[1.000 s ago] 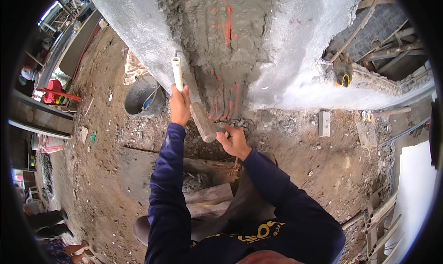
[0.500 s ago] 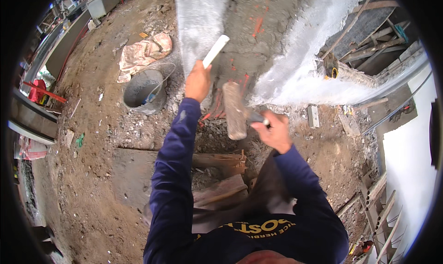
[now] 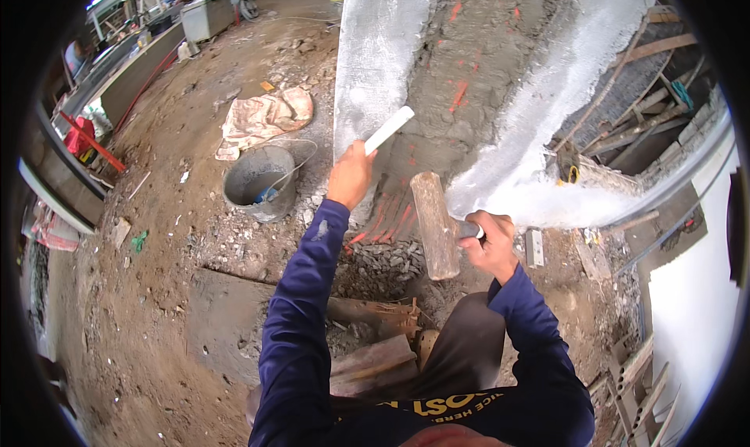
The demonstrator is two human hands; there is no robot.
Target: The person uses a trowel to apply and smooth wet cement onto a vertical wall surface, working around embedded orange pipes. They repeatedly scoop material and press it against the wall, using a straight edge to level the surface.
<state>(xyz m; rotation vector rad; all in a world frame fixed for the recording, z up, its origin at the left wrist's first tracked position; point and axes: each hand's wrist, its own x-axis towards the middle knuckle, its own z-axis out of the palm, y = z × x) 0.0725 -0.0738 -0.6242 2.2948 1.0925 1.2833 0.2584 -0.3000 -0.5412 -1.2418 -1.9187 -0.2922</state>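
My left hand (image 3: 349, 180) is closed around a pale white rod (image 3: 389, 131) that slants up and to the right; its kind is unclear. The rod's upper end lies in front of a wall's rough grey cement strip (image 3: 484, 64), and I cannot tell whether it touches. Orange-red streaks (image 3: 459, 96) show in the strip, between smoother whitish plaster bands (image 3: 373, 64). Lower and to the right, my right hand (image 3: 492, 244) grips the short handle of a wooden mallet (image 3: 435, 224). Its thick, worn head stands apart from the rod.
A grey bucket (image 3: 262, 185) with something blue inside stands at the left, beside a crumpled sack (image 3: 269, 117). Rubble (image 3: 383, 263) lies at the wall's foot. Boards (image 3: 223, 310) and a hollow block (image 3: 533, 248) rest on the ground. Timber (image 3: 644, 119) is piled at far right.
Both hands and the tools sit lower and farther right in the picture, as the whole view has shifted. The mallet, blurred before, now shows sharply. Both grips are unchanged.
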